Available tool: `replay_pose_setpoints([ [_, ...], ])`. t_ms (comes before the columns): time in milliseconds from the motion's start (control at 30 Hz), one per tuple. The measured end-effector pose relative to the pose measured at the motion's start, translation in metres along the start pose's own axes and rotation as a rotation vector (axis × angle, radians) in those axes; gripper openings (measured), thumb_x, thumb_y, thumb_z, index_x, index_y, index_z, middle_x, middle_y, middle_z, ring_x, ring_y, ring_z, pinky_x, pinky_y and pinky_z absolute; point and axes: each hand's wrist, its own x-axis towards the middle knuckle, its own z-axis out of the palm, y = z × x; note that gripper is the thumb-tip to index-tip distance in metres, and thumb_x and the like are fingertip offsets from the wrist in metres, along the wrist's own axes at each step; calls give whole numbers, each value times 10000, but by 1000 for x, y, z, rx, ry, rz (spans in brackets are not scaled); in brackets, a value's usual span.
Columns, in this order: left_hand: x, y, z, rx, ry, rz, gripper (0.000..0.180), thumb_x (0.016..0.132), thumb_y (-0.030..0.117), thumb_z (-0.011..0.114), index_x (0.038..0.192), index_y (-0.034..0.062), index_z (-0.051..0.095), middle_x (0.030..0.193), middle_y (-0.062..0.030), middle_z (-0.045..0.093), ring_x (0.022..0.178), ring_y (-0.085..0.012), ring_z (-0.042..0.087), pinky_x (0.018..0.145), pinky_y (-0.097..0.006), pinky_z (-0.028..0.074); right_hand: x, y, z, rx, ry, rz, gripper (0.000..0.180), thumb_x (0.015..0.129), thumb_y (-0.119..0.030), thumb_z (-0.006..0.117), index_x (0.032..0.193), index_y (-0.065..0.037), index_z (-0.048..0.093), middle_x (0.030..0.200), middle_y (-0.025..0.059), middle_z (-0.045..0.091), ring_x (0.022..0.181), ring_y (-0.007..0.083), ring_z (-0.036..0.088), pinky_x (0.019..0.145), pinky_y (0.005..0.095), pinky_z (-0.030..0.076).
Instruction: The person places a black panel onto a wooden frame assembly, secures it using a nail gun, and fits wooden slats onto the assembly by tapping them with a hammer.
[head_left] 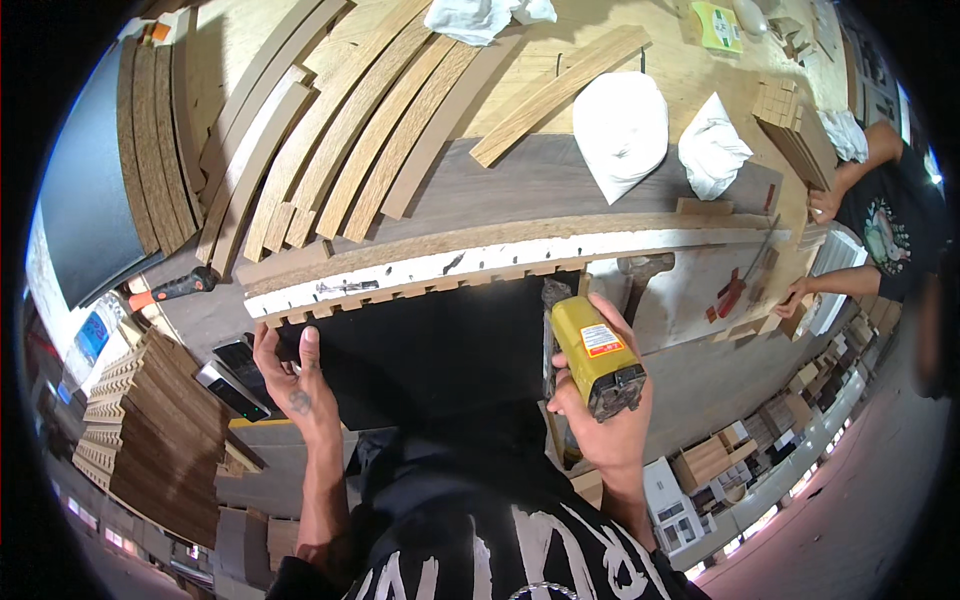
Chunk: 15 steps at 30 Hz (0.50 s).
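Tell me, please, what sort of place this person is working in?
Most likely a woodworking shop. Curved wooden strips lie fanned across a large workbench, the right hand grips a yellow power tool beside a long slatted curved panel, and another person handles wood blocks nearby.

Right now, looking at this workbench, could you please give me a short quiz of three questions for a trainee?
1. True or false: the right hand holds a yellow power tool.
2. What does the left hand touch? A) the black panel B) a white bag C) the orange-handled tool
3. Fill in: the curved wooden strips lie on the ____ side of the bench.

Key: 1 true; 2 A; 3 left.
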Motion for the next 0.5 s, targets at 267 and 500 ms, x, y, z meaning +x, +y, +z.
replay_pose_setpoints([
  [267,1,-10,-3,-52,-40,31,580,897,314,749,1253,-72,504,1447,-158,455,1261,-242,452,1022,-359,347,-6,-28,5,-28,-47,4,709,729,26,702,1402,-47,492,1292,135,621,1049,174,652,920,315,508],
  [500,3,-4,-2,-48,-45,19,554,904,300,744,1231,-82,511,1432,-177,465,1290,-274,446,1086,-380,318,0,-23,20,58,-46,178,732,731,25,698,1424,-78,485,1231,122,653,979,137,648,870,300,518],
])
